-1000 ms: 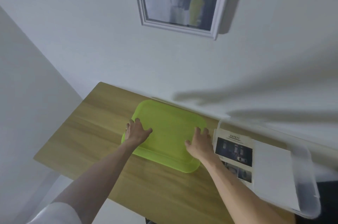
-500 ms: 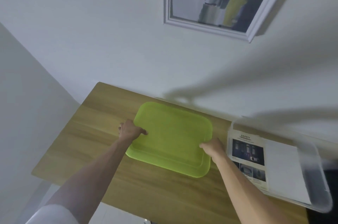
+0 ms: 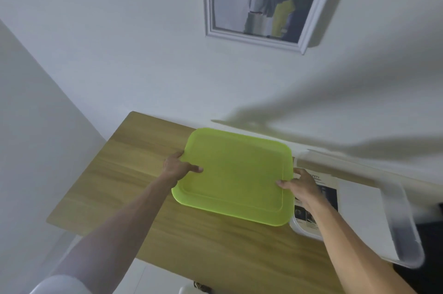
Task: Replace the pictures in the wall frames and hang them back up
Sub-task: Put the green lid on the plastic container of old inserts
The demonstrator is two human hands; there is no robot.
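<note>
Both hands now grip the green lid's [image 3: 236, 175] sides, left hand [image 3: 177, 167] and right hand [image 3: 302, 185], lifting it, probably clear of the clear bin [image 3: 405, 226] beside the right hand, exposing replacement prints [image 3: 326, 194].

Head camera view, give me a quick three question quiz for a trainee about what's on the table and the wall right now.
1. True or false: both hands grip the green lid.
2. Which edge does the right hand hold? A) the edge towards the clear bin B) the edge towards the wall C) the edge nearest the person
3. Fill in: the framed picture is hanging on the ____.

Key
1. True; the left hand holds the opposite edge.
2. A
3. wall, above the wooden table.
</note>
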